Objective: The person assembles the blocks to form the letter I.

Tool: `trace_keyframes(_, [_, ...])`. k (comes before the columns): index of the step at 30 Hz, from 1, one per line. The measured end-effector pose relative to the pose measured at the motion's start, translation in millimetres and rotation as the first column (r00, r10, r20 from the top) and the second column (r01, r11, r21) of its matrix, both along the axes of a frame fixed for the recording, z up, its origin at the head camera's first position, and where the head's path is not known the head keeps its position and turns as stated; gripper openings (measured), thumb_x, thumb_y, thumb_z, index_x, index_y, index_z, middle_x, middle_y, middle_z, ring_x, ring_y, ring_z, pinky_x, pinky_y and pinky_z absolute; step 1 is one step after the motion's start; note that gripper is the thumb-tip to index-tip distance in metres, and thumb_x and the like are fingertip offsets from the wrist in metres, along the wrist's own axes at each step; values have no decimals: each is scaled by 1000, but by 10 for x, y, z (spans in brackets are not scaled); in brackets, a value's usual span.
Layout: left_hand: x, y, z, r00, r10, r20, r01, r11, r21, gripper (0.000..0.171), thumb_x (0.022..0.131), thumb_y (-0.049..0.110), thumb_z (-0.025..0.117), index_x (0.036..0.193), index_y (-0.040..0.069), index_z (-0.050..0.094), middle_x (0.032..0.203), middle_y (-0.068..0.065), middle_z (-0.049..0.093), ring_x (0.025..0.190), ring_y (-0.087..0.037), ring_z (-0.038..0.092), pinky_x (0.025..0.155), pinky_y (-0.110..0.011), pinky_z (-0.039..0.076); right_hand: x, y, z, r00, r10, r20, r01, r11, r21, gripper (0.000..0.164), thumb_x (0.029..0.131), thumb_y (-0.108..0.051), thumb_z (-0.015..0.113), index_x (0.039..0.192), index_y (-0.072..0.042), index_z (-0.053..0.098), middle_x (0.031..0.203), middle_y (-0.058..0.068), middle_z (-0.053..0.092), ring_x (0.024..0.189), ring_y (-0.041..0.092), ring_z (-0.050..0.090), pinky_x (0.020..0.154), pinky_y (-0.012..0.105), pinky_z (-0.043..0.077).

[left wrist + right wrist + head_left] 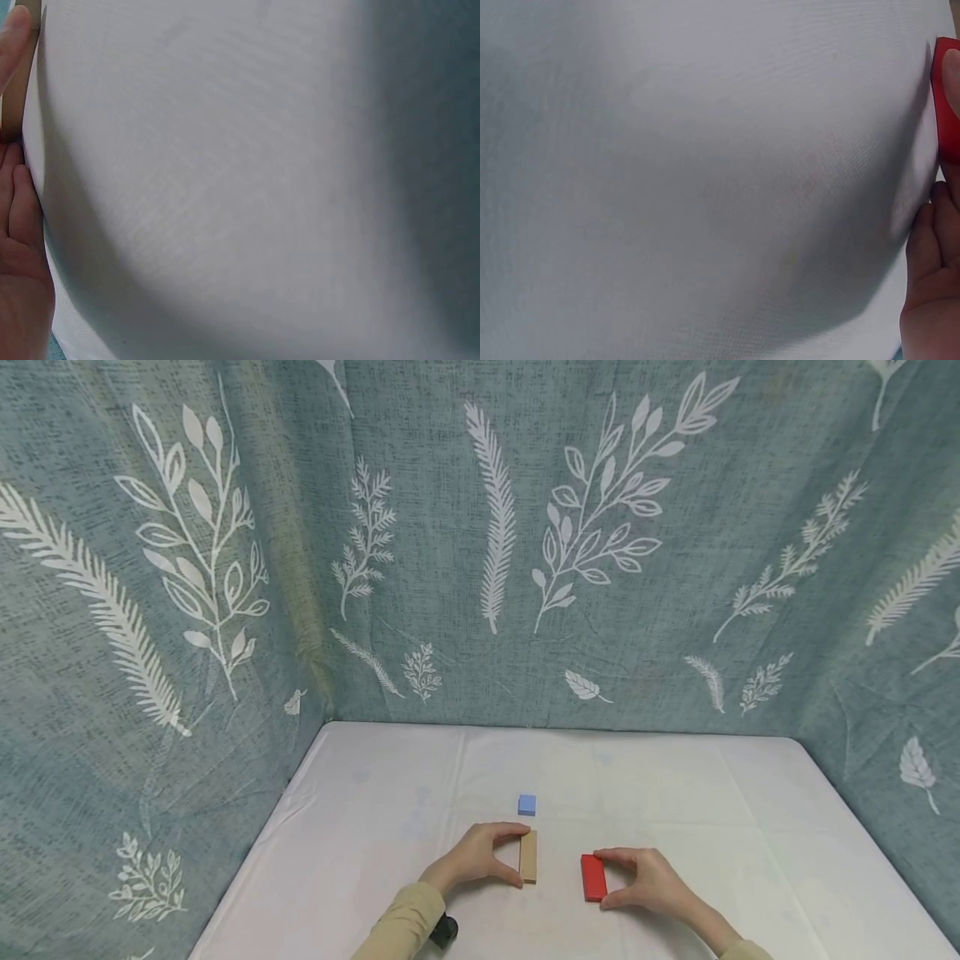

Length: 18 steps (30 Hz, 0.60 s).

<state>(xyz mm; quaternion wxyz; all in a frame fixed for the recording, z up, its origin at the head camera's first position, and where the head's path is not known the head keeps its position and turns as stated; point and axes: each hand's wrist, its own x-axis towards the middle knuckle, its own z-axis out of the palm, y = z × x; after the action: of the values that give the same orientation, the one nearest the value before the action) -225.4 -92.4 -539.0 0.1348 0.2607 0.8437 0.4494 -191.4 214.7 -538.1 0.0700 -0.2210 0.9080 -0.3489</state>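
In the head view, my left hand pinches a natural-wood block by its two ends, thumb at the near end and fingers at the far end. The long block lies lengthwise away from me. My right hand holds a red block the same way, to the right of the wooden one and slightly tilted from it. A small blue block sits just beyond the wooden block, untouched. The left wrist view catches part of the wooden block at its edge; the right wrist view catches the red block.
A white cloth covers the table. Teal curtains with white leaf prints hang behind it and along both sides. Beside my left wrist shows a small black object, partly hidden by the sleeve.
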Motion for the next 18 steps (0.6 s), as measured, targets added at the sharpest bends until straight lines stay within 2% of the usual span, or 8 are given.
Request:
trace_keyframes(6, [5,-2,0,1000,1,-2,-1,1000,0,72,64,15,87,129,5,57,133,-9,58,128,-27,51,110,-29,42,14,-1,8,1000,3,-9,-3,1000,-5,67,63,-40,85,119,-11,65,118,3,68,114,27,61,96,31,54])
trace_keyframes(12, [14,-6,16,1000,-8,-14,8,1000,6,72,64,15,87,129,4,57,133,-11,58,128,-29,51,110,-31,42,28,9,-32,998,9,-55,-9,1000,-10,67,63,-43,84,118,-11,65,116,2,69,113,23,61,96,29,53])
trace_keyframes(18, [10,-9,4,1000,-11,-14,11,1000,5,72,64,15,87,129,4,57,134,-10,58,128,-28,51,111,-30,42,39,13,-70,998,3,-61,-4,1000,-20,68,62,-46,84,118,-12,65,116,0,69,113,15,62,96,27,53])
